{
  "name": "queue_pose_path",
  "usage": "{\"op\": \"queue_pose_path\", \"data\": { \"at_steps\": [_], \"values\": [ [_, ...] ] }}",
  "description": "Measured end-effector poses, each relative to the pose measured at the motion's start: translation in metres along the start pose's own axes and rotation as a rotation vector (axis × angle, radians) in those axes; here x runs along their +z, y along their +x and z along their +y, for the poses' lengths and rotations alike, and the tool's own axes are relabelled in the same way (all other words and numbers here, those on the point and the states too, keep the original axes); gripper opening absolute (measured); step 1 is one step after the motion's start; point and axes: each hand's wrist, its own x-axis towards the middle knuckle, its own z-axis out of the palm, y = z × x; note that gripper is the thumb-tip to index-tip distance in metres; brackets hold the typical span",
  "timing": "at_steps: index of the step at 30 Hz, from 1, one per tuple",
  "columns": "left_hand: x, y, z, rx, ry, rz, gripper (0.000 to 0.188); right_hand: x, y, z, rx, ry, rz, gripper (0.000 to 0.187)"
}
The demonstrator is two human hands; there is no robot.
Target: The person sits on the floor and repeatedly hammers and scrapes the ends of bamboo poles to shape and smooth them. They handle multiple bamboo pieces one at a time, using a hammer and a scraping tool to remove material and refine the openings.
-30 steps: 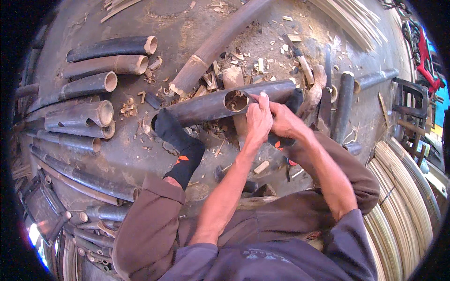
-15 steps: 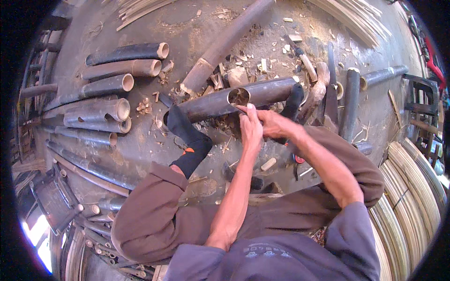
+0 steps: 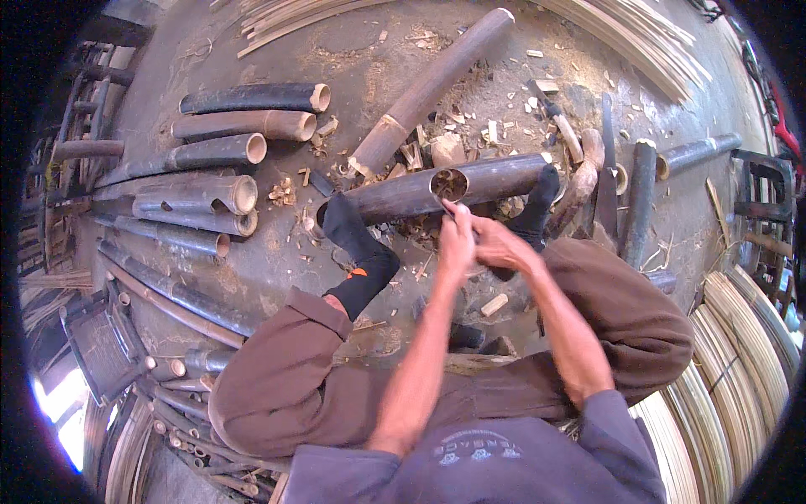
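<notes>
A dark bamboo tube [image 3: 497, 178] lies crosswise on the ground between my two black-socked feet. In its upper side is a round cut hole [image 3: 450, 184] with a pale rim. My left hand [image 3: 457, 242] is closed at the near edge of this hole, around the blade end of what looks like a knife [image 3: 447, 212]. Only a short dark tip of it shows past the fingers. Close behind on the right, my right hand [image 3: 502, 246] is also closed, seemingly on the handle, which the fingers hide. Both hands touch or nearly touch each other.
Several cut bamboo tubes [image 3: 220, 153] lie at the left. Another long bamboo tube [image 3: 445, 88] slants away beyond the work. To the right are a hatchet-like tool [image 3: 561, 126], a long dark blade [image 3: 606, 168] and bundled strips [image 3: 739, 344]. Wood chips litter the floor.
The hands have drawn slightly back toward me from the hole, and the blade tip now points more steeply. The whole view has shifted a little; the bamboo tube stays between the feet.
</notes>
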Motion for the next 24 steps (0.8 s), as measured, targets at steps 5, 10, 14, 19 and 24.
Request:
{"op": "queue_pose_path", "data": {
  "at_steps": [5,10,14,19,24],
  "values": [
    [0.000,-0.002,0.010,-0.076,0.233,0.012,0.071,0.001,-0.008,-0.011,-0.018,0.160,0.045,0.075],
    [-0.074,0.050,0.078,0.106,1.051,-0.564,0.063,0.132,0.070,-0.019,0.109,0.824,0.659,0.085],
    [-0.056,0.062,0.051,0.127,0.870,-0.565,0.064,0.091,0.056,-0.002,-0.104,0.542,0.557,0.083],
    [-0.006,-0.011,0.001,-0.039,-0.017,0.095,0.072,-0.005,-0.004,-0.042,0.144,-0.172,-0.095,0.072],
    [-0.052,0.018,-0.002,-0.026,0.234,-0.190,0.075,0.047,0.005,-0.028,-0.048,0.006,0.316,0.072]
  ]
}}
